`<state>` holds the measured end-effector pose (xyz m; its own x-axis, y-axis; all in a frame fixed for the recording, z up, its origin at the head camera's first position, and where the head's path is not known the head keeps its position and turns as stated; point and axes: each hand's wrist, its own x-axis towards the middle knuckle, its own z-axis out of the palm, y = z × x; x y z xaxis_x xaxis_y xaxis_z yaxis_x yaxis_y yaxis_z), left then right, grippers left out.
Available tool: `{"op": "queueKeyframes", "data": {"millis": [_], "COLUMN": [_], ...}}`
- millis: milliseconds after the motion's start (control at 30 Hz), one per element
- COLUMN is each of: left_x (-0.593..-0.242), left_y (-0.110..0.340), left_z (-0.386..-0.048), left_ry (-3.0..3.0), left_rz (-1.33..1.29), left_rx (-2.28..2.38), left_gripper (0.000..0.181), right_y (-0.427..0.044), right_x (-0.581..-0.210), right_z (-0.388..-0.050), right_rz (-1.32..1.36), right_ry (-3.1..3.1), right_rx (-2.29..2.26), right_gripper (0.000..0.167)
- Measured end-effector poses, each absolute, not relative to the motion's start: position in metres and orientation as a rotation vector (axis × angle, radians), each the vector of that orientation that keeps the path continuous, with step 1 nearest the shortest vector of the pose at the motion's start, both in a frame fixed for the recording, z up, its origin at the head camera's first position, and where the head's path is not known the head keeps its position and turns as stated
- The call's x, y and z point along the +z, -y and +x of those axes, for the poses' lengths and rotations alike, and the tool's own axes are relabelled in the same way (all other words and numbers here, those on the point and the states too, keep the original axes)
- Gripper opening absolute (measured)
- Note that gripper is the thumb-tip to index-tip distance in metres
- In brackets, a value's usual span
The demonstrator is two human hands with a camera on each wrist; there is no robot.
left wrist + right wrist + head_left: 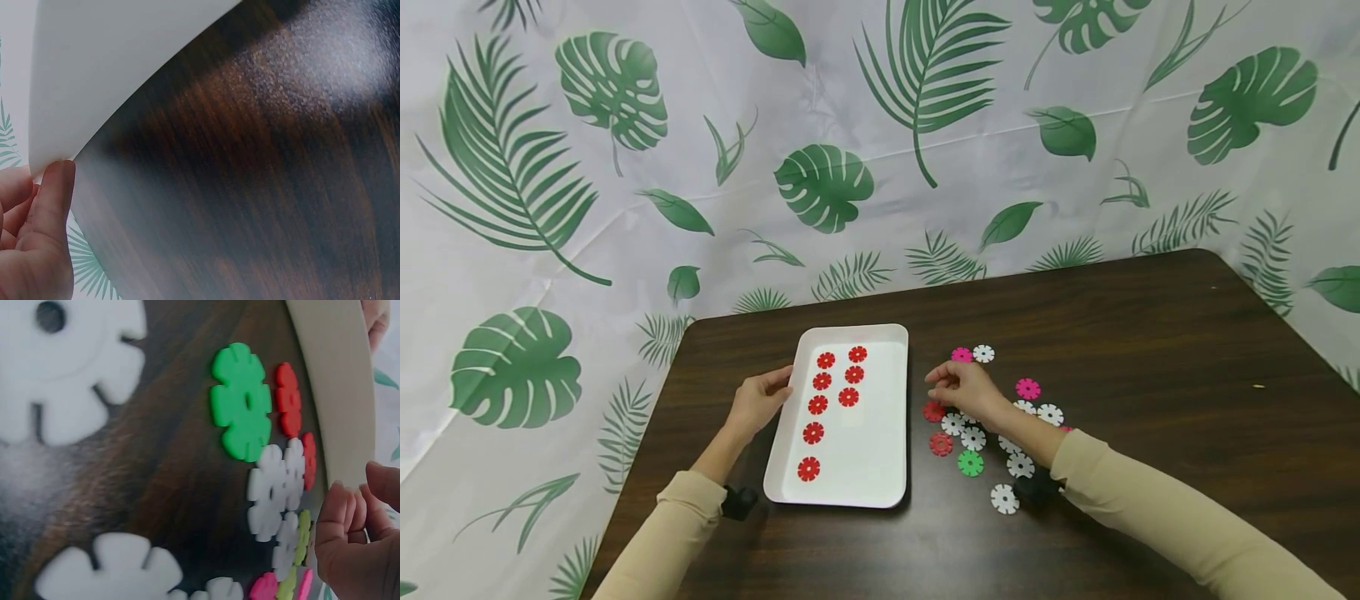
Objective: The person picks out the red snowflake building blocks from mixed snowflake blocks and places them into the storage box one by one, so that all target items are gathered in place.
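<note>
A white rectangular tray (pixel 872 450) lies on the table with several red notched discs (pixel 812 432) in two columns on it. My left hand (pixel 760 404) pinches the tray's left rim between thumb and fingers; the left wrist view shows the fingertips (pixel 57 178) on that rim. To the tray's right, my right hand (pixel 970 393) is over loose discs, fingers bent and nothing visible between thumb and fingers. Just below it lie two red discs (pixel 941 443), one partly covered by the hand. A green disc (pixel 970 463) and white discs (pixel 973 438) are close by.
Pink discs (pixel 1027 388) and more white discs (pixel 1004 499) are spread around the right forearm, which hides some. The dark wooden table (pixel 1150 350) extends right. A leaf-print curtain (pixel 730 233) hangs behind it.
</note>
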<state>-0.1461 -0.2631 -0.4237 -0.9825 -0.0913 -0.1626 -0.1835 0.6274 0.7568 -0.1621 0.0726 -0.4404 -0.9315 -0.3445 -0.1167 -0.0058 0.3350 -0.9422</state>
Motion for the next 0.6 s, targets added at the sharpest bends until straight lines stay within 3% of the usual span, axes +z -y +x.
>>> {"op": "queueKeyframes", "data": {"millis": [600], "left_x": [-0.424], "left_y": [0.263], "left_z": [-0.147], "left_ry": [-2.734], "left_rz": [-0.241], "left_rx": [1.283], "left_gripper": [0.041], "right_y": [-0.070], "right_x": [-0.452], "right_z": [-0.156], "right_rz": [-0.577], "right_ry": [-2.658], "right_rx": [-1.305], "right_gripper": [0.024]}}
